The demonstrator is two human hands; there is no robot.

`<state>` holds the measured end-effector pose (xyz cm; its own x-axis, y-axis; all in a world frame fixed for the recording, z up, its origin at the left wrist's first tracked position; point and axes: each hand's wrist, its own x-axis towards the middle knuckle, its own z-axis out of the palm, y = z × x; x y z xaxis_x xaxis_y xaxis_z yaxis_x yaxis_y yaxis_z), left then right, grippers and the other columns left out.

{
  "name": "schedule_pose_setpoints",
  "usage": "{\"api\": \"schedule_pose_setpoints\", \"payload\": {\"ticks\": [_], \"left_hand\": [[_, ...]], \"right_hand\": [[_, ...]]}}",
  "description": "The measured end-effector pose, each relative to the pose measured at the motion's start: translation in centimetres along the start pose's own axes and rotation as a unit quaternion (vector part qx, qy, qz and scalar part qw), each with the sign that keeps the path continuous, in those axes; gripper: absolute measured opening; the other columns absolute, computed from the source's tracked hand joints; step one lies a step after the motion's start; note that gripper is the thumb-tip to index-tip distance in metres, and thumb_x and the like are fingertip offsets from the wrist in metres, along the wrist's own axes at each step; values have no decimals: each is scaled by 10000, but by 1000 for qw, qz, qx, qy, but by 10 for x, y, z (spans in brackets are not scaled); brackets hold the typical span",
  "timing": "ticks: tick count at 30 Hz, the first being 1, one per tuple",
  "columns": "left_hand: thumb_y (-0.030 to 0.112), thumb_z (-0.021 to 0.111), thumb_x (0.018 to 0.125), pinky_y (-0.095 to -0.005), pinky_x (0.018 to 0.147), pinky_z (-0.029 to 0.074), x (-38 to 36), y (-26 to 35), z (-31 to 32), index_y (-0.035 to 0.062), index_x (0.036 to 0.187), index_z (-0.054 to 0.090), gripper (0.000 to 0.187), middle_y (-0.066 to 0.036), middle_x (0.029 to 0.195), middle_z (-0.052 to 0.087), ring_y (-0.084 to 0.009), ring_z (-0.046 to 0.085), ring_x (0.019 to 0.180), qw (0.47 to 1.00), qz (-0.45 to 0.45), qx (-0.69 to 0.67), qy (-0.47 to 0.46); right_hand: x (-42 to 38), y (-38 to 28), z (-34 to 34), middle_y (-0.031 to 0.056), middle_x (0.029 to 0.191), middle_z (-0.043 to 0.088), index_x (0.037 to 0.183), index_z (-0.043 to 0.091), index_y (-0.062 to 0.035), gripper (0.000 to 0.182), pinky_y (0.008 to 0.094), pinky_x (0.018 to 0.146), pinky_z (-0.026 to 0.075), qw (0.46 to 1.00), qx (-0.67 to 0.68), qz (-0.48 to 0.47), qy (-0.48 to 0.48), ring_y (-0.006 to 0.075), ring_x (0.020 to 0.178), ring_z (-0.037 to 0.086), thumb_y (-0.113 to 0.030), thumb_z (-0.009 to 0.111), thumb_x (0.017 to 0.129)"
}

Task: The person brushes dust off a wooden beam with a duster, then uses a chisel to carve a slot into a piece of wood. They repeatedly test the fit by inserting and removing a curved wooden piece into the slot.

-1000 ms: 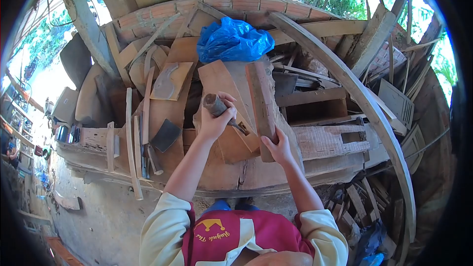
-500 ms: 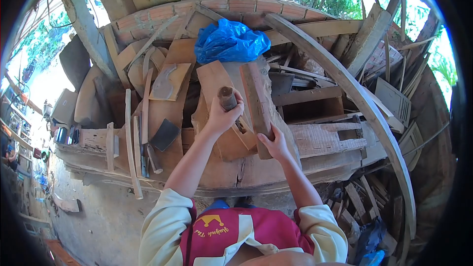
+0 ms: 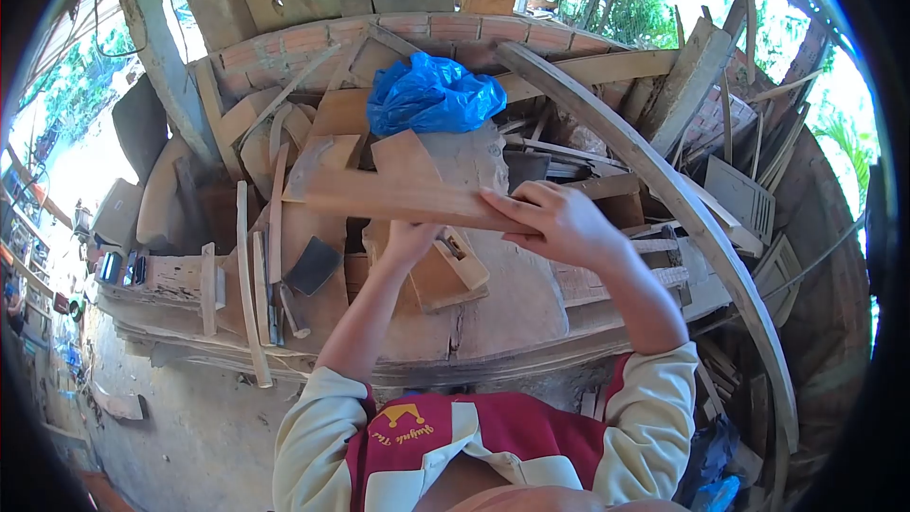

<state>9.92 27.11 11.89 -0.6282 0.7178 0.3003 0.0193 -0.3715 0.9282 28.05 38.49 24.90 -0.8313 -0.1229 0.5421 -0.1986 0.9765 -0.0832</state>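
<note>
My right hand [image 3: 573,223] is closed around the right end of a thick, squared wooden bar [image 3: 398,197]. The bar is raised and lies nearly level across the view, its left part blurred. Just under it my left hand [image 3: 409,243] is closed, its upper part covered by the bar. The round, dark wooden handle it gripped a moment earlier is hidden now. Beside the left hand, a slotted piece of wood [image 3: 466,264] rests on a flat board [image 3: 436,292] on the workbench. A dark cavity shows in the slotted piece.
A blue plastic bag [image 3: 431,95] lies at the back of the bench [image 3: 512,308]. Sticks and a dark flat sheet [image 3: 315,265] lie to the left. A long curved beam [image 3: 664,180] arches over the right side, with scrap wood around it. A brick wall [image 3: 313,43] stands behind.
My right hand has lifted the bar off its upright-looking position at right and swung it level over my left hand. My left hand has shifted slightly down and left in view.
</note>
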Motion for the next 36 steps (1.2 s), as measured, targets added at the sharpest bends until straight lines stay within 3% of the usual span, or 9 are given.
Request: {"api": "schedule_pose_setpoints", "payload": {"ticks": [6, 8, 10, 13, 17, 24, 28, 33, 36], "left_hand": [[47, 550, 800, -240, 531, 420, 5, 9, -14, 36, 877, 476, 107, -10, 729, 504, -84, 506, 656, 918, 271, 288, -30], [27, 551, 791, -237, 548, 425, -7, 20, -5, 32, 844, 496, 77, -13, 744, 521, -83, 512, 657, 997, 9, 77, 5], [15, 543, 789, -247, 580, 443, -6, 11, -11, 37, 846, 490, 81, -21, 751, 526, -94, 524, 666, 999, 14, 23, -32], [-5, 535, 783, -259, 608, 464, -7, 1, -14, 42, 855, 481, 102, -31, 749, 527, -109, 540, 680, 997, 27, -5, -72], [-18, 541, 767, -215, 575, 425, -9, 10, -4, 38, 835, 506, 95, 3, 735, 516, -69, 511, 661, 992, 33, -86, -85], [-34, 548, 757, -251, 628, 475, -10, -1, -11, 37, 888, 474, 165, -34, 794, 516, -101, 545, 700, 993, 36, 61, -92], [-20, 541, 753, -202, 594, 411, -12, 11, -3, 40, 841, 514, 110, 12, 746, 516, -46, 491, 662, 996, 49, -26, -76], [-17, 545, 749, -196, 596, 404, -11, 3, -4, 34, 844, 516, 112, 18, 725, 513, -38, 486, 660, 992, 84, 7, -88], [-18, 547, 748, -194, 596, 402, -11, 11, -2, 36, 847, 519, 117, 20, 723, 512, -37, 484, 662, 992, 53, 23, -114]], "right_hand": [[23, -26, -39, 31, 751, 486, 1197, 491, -173, 492, 265, 540, 474, 980, -165, -112, -27, 169, 692, 551, -169, 585, 714], [27, -28, -39, 34, 755, 487, 1196, 491, -163, 488, 265, 535, 474, 984, -129, -114, 35, 167, 680, 550, -170, 582, 717], [28, -30, -41, 38, 758, 487, 1195, 492, -154, 483, 264, 530, 474, 984, -92, -117, 96, 164, 667, 550, -172, 579, 720], [28, -30, -52, 34, 772, 482, 1194, 499, -153, 503, 271, 530, 479, 956, -249, -50, -148, 167, 668, 543, -178, 609, 704], [34, -38, -71, 36, 800, 490, 1229, 460, -204, 584, 275, 530, 477, 976, -195, -90, 13, 178, 677, 546, -146, 640, 677], [28, -41, -60, 38, 825, 517, 1223, 479, -232, 614, 311, 568, 472, 950, -274, -15, -150, 201, 683, 540, -149, 696, 654], [26, -44, -56, 50, 822, 515, 1227, 477, -237, 566, 304, 558, 462, 991, -119, -38, 44, 199, 688, 537, -194, 669, 696], [24, -34, -56, 74, 809, 494, 1256, 430, -204, 570, 316, 581, 483, 952, -267, -25, -149, 217, 716, 560, -152, 619, 720], [26, -44, -66, 89, 824, 505, 1264, 422, -213, 560, 312, 603, 487, 983, -175, -16, -48, 228, 738, 571, -138, 597, 737]]}}
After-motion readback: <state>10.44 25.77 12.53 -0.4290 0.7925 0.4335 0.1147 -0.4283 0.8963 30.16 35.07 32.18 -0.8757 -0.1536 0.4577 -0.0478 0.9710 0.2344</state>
